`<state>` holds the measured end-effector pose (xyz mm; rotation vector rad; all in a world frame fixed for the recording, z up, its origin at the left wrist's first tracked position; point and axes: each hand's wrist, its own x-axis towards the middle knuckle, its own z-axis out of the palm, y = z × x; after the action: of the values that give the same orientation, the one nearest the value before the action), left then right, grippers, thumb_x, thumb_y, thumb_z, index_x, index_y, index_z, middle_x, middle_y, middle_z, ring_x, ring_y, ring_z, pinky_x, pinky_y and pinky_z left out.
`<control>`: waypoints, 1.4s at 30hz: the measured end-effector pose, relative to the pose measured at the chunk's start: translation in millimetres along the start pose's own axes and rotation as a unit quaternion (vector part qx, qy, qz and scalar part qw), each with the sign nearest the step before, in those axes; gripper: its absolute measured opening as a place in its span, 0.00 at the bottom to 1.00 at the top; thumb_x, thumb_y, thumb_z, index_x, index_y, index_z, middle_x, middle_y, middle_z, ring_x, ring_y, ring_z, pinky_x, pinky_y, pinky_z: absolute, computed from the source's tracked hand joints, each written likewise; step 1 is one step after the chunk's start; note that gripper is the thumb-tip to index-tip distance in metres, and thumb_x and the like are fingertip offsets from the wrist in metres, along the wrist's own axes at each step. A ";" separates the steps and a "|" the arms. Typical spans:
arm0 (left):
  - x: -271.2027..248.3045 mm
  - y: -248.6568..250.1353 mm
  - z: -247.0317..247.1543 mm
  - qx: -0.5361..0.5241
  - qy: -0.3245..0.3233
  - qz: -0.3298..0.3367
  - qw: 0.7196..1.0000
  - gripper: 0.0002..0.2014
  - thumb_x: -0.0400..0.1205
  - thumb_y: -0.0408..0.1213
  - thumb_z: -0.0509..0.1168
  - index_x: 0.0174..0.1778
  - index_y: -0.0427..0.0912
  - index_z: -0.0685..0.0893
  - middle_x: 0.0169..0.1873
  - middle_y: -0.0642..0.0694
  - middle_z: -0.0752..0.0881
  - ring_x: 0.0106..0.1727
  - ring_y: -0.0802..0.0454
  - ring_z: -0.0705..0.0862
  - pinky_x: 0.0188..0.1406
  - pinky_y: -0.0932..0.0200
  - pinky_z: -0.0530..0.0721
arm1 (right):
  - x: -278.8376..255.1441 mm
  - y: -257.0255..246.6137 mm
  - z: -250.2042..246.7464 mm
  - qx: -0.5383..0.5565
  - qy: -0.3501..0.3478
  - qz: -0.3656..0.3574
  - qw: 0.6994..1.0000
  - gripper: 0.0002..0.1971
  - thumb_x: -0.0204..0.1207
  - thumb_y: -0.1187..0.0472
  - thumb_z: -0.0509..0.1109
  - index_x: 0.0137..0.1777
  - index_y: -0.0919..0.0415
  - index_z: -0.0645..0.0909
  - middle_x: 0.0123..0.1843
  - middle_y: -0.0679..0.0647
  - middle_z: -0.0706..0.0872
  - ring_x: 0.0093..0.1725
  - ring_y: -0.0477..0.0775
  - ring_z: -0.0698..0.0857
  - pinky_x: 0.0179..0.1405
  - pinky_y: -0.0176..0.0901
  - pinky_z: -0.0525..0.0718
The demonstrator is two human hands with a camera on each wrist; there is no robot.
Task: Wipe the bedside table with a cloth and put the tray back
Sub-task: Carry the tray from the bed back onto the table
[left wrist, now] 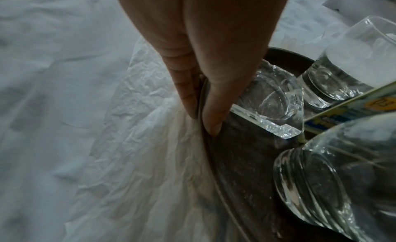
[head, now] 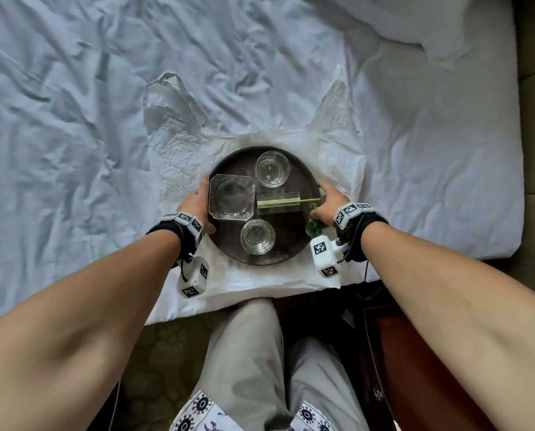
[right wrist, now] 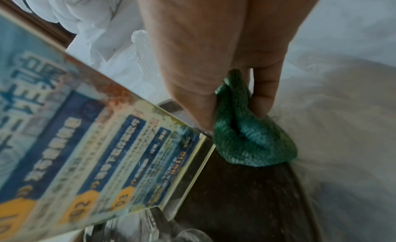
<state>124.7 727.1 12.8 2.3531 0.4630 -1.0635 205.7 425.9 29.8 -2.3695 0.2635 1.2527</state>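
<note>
A round dark tray [head: 294,228] lies on a white plastic bag on the bed. It carries two clear tumblers [head: 272,168] [head: 258,236], a square glass ashtray [head: 232,197] and an upright acrylic sign [head: 278,202]. My left hand [head: 197,203] pinches the tray's left rim [left wrist: 246,161], thumb inside and fingers [left wrist: 184,86] outside. My right hand [head: 328,203] grips the right rim [right wrist: 246,194], with a bunched green cloth [right wrist: 250,138] caught between thumb and fingers. A bit of the cloth [head: 314,227] shows under that hand in the head view.
The crumpled plastic bag [head: 179,129] spreads over a wrinkled white sheet [head: 73,119]. A pillow [head: 415,20] lies at the far right. Reddish-brown wooden furniture [head: 415,353] stands at the lower right, beside my leg [head: 253,353]. The bed's edge runs just below the tray.
</note>
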 end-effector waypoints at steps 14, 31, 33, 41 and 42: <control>-84.7 110.9 -57.9 0.080 0.002 0.128 0.989 0.67 0.53 0.30 0.84 0.82 0.57 0.47 0.66 0.37 0.81 0.63 0.34 0.82 0.58 0.41 0.84 | -136.6 63.8 -67.5 0.112 0.072 0.000 0.991 0.36 0.61 0.58 0.77 0.71 0.45 0.72 0.55 0.55 0.88 0.51 0.58 0.87 0.50 0.49 0.88; -268.2 319.7 48.0 0.242 0.013 0.276 0.930 0.60 0.65 0.29 0.81 0.85 0.49 0.46 0.60 0.33 0.83 0.58 0.34 0.83 0.43 0.50 0.79 | -371.1 289.2 -98.5 0.206 0.183 0.011 0.961 0.27 0.58 0.58 0.76 0.61 0.52 0.78 0.46 0.53 0.89 0.48 0.57 0.88 0.45 0.44 0.84; -284.3 339.7 76.0 0.265 0.007 0.291 0.919 0.61 0.64 0.30 0.81 0.85 0.51 0.46 0.58 0.34 0.84 0.56 0.35 0.84 0.43 0.50 0.81 | -397.5 324.1 -86.6 0.235 0.199 0.024 0.951 0.26 0.64 0.64 0.75 0.63 0.53 0.77 0.40 0.52 0.87 0.43 0.54 0.87 0.41 0.42 0.82; -327.8 414.3 194.6 0.354 -0.045 0.346 0.868 0.61 0.63 0.32 0.81 0.83 0.56 0.47 0.58 0.36 0.85 0.56 0.36 0.85 0.51 0.45 0.85 | -469.4 451.9 -24.1 0.323 0.240 0.108 0.909 0.29 0.68 0.67 0.73 0.71 0.56 0.74 0.39 0.48 0.83 0.44 0.53 0.84 0.43 0.42 0.78; -329.7 422.8 209.0 0.359 -0.051 0.353 0.862 0.60 0.63 0.31 0.81 0.83 0.56 0.48 0.59 0.37 0.85 0.57 0.36 0.85 0.51 0.46 0.85 | -476.1 464.9 -15.6 0.334 0.248 0.121 0.901 0.30 0.68 0.66 0.73 0.72 0.55 0.74 0.44 0.49 0.85 0.47 0.54 0.84 0.44 0.42 0.79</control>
<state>1.6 232.2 279.6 2.6684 -0.9488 -1.0704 -224.3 -9.9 291.0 -2.0150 0.9977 0.4823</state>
